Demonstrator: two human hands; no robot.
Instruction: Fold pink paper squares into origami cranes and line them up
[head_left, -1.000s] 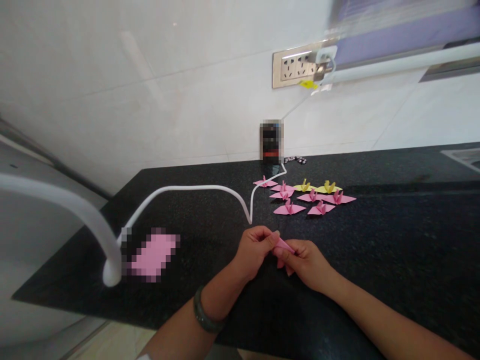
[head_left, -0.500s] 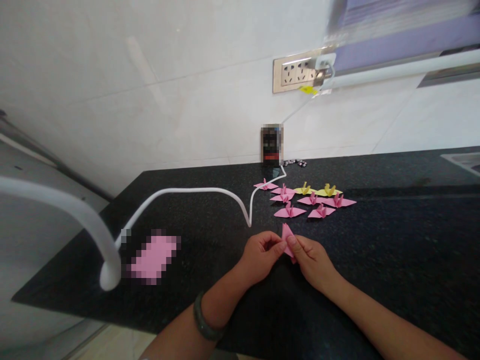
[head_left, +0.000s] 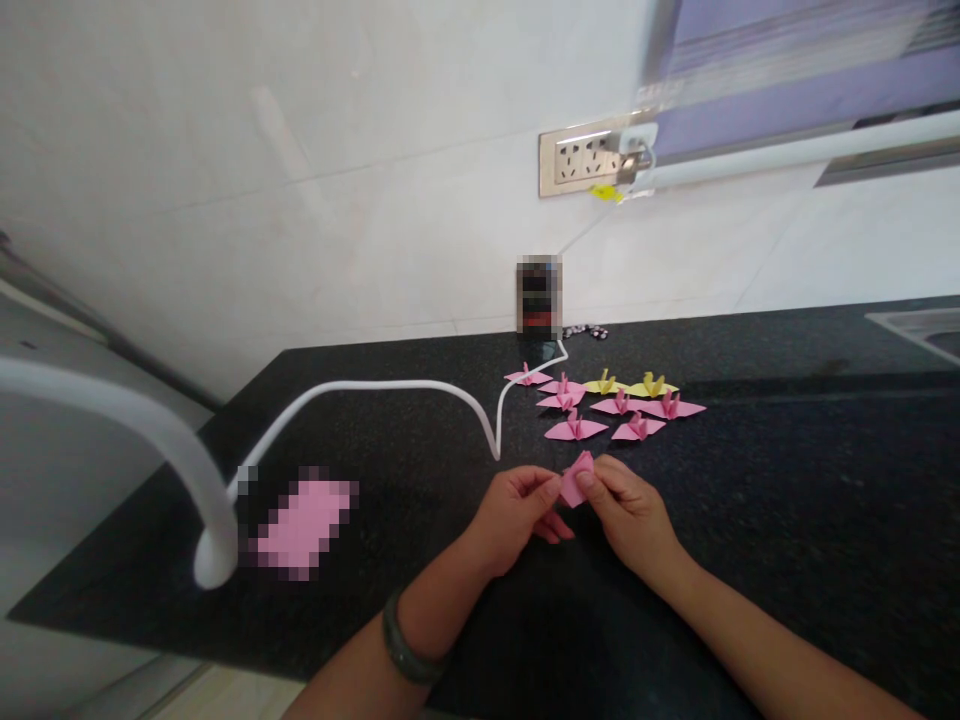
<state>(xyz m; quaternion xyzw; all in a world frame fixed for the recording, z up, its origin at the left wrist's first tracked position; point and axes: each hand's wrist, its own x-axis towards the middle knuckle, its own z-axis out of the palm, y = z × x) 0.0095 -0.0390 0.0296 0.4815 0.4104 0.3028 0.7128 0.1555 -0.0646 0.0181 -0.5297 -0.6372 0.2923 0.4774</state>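
A small piece of folded pink origami paper point(head_left: 575, 484) is held in the air above the dark counter, between both hands. My right hand point(head_left: 634, 512) pinches it, thumb on the near face and the other fingers curled behind. Thumb and index finger of my left hand point(head_left: 516, 518) are closed at the paper's left edge, while its lower fingers stretch out beneath. Just beyond lie several finished paper cranes, mostly pink point(head_left: 575, 429), with two yellow cranes point(head_left: 652, 385) at the back.
Pixelated pink paper point(head_left: 304, 530) rests on the counter point(head_left: 420, 450) at left. A white flexible stand point(head_left: 390, 384) arches across to a blurred upright device point(head_left: 538, 298) by the wall. A bead string point(head_left: 586, 331) lies beside it. Above is a socket panel point(head_left: 570, 160); a sink edge point(head_left: 911, 330) shows right.
The folded paper has turned in my fingers, from a narrow upright point to a broader, squarer shape. My left hand's lower fingers have extended. The whole view has shifted slightly.
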